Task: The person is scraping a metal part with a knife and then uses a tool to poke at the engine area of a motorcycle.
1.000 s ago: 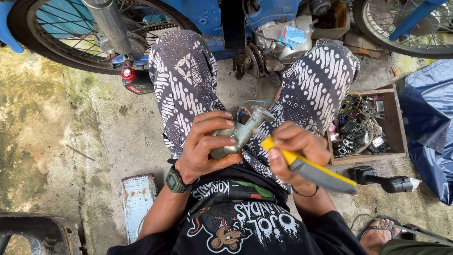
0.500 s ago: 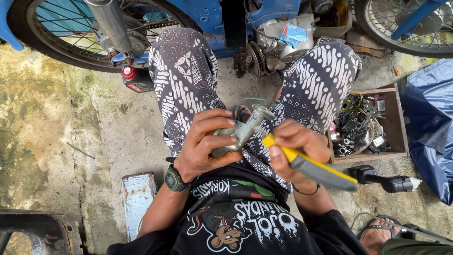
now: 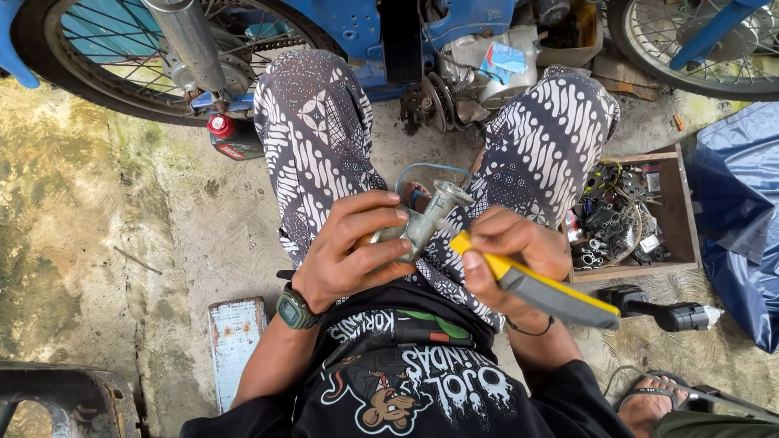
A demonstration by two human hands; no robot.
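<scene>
The ground is a rough concrete floor (image 3: 105,243), stained green and brown on the left side. A small red-capped bottle (image 3: 230,136) stands on it beside the rear wheel (image 3: 122,57) of the blue motorcycle, which also rests on this floor. A pale blue worn metal plate (image 3: 235,345) lies flat near the bottom. On the right, an open wooden box (image 3: 680,212) full of small metal parts and wires sits on the floor, and just below it lies a black power tool (image 3: 661,312). A blue tarpaulin (image 3: 742,219) covers the floor at the right edge
</scene>
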